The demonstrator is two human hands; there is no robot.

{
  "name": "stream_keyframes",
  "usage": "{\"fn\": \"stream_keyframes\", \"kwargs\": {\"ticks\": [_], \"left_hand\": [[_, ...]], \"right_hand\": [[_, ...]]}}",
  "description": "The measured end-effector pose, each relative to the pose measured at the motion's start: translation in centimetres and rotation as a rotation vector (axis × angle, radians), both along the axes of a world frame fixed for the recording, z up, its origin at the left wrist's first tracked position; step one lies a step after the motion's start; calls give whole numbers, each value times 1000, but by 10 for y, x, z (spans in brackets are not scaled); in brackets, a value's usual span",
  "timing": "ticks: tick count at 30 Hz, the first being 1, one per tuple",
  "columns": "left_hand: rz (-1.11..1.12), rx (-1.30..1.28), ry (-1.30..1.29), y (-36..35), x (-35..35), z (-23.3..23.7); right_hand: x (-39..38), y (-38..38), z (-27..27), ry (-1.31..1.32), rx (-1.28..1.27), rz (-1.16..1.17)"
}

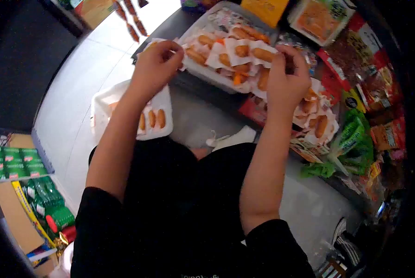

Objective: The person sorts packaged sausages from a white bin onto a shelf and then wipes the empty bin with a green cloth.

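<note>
A white foam box in front of me holds several small golden-brown sausages on pieces of white paper. Over its left edge, my left hand has thumb and forefinger pinched together; I cannot tell what is between them. My right hand is closed at the right side of the box, its fingertips at the edge of a white paper piece with a sausage on it. More sausages on paper lie in a pile below my right hand.
On the left, a white foam tray holds several sausages in a row. Leafy greens and red snack packets lie on the right. A clear-lidded package stands at the back. Green bottles fill a carton at lower left.
</note>
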State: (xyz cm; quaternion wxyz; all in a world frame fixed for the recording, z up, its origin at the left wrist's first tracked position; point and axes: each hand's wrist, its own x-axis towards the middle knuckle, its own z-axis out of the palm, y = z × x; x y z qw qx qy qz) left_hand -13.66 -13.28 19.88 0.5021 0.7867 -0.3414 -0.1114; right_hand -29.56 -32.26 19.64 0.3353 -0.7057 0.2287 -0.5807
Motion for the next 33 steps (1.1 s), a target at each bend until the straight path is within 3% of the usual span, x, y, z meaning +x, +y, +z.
{"fn": "stream_keyframes", "kwargs": {"ticks": [5, 7, 8, 10, 11, 13, 15, 19, 21, 33], "left_hand": [[216, 143, 104, 85, 39, -12], [308, 216, 159, 113, 47, -22], [292, 250, 182, 127, 54, -37], [255, 263, 175, 156, 74, -80], [254, 227, 128, 162, 76, -90], [272, 86, 79, 152, 57, -60], [177, -196, -22, 143, 33, -21], [28, -769, -118, 156, 1, 34], [-13, -931, -160, 170, -17, 52], [15, -1070, -197, 219, -48, 51]], "right_hand": [[32, 49, -10, -87, 117, 319], [44, 74, -20, 65, 40, 462], [53, 82, -28, 95, -78, 496], [60, 102, -40, 227, -77, 591], [63, 109, -43, 358, -90, 673], [64, 121, -50, 467, -16, 735], [70, 121, -61, 456, -160, 719], [68, 118, -61, 582, 71, 722], [71, 113, -73, 649, 48, 708], [78, 139, -93, 823, -15, 795]]}}
